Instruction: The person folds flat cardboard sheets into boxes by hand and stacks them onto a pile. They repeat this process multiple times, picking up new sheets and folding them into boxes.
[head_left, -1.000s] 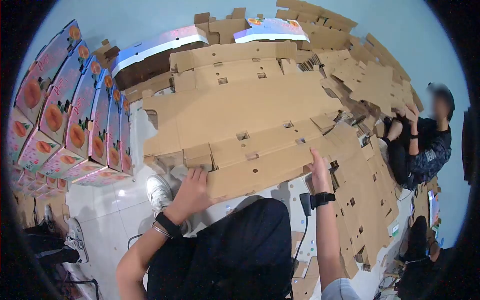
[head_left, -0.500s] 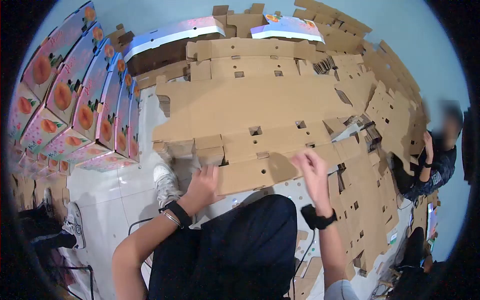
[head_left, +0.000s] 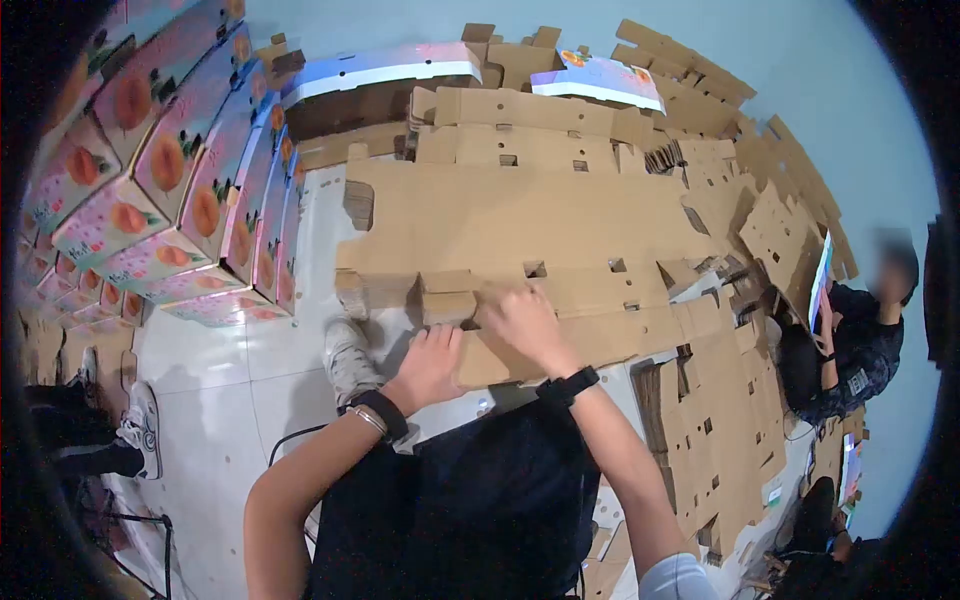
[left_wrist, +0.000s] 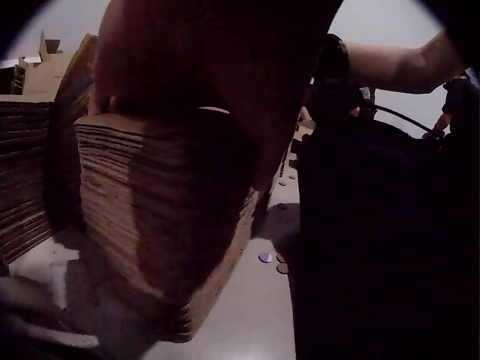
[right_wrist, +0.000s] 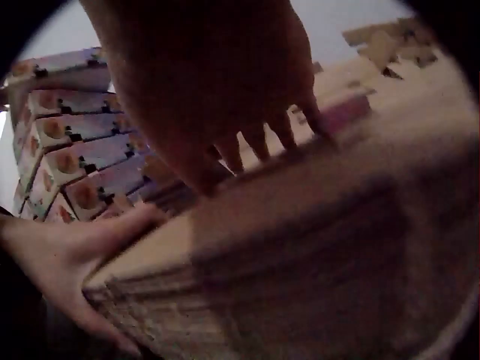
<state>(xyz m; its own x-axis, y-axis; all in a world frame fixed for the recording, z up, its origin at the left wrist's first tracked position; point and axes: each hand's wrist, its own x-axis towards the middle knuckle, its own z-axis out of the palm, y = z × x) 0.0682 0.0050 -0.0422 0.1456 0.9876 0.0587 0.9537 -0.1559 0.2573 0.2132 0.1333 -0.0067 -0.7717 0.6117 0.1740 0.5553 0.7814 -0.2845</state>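
Observation:
A broad stack of flat brown cardboard box blanks (head_left: 560, 215) with slots and flaps lies in front of me. My left hand (head_left: 428, 366) grips the near left end of its front strip, fingers over the top and thumb down the near side. Piled cardboard layers (left_wrist: 142, 202) show beneath that hand in the left wrist view. My right hand (head_left: 525, 325) is just to its right, above the same strip. In the right wrist view, the spread fingers of my right hand (right_wrist: 217, 90) point down, their tips at the top sheet's fold line.
Printed fruit boxes (head_left: 170, 160) stand piled on the left. More cardboard blanks (head_left: 710, 440) lie on the right. A seated person (head_left: 860, 340) there holds a colourful printed sheet (head_left: 822, 280). Long printed pieces (head_left: 380, 70) line the back. A shoe (head_left: 350, 355) rests beside the stack.
My right hand has left the strip's right end, lifted and come left beside my left hand. The left hand keeps its grip. The person on the right has picked up a printed sheet.

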